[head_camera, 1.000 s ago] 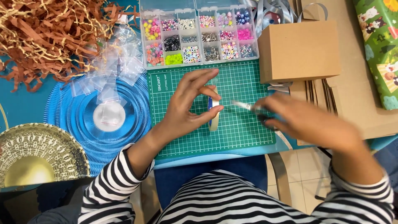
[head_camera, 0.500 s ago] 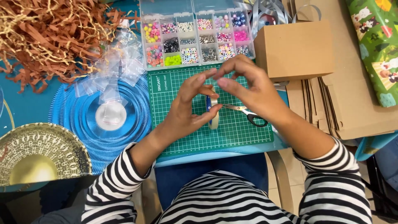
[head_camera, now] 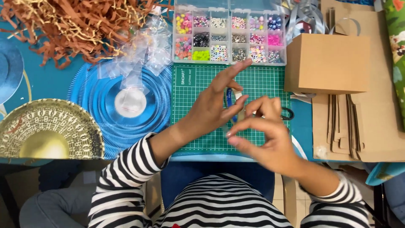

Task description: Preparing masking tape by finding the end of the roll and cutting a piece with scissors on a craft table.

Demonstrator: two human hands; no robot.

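Head view: two bare hands over a green cutting mat, working a tape roll.
Left hand pinching the upright tape roll mid-mat; right hand beside it near the front edge, thumb and forefinger pinched, contents unclear.

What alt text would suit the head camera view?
A left hand holds a roll of clear tape upright over a green cutting mat while the right hand pinches beside it. A clear compartmented bead box sits behind.
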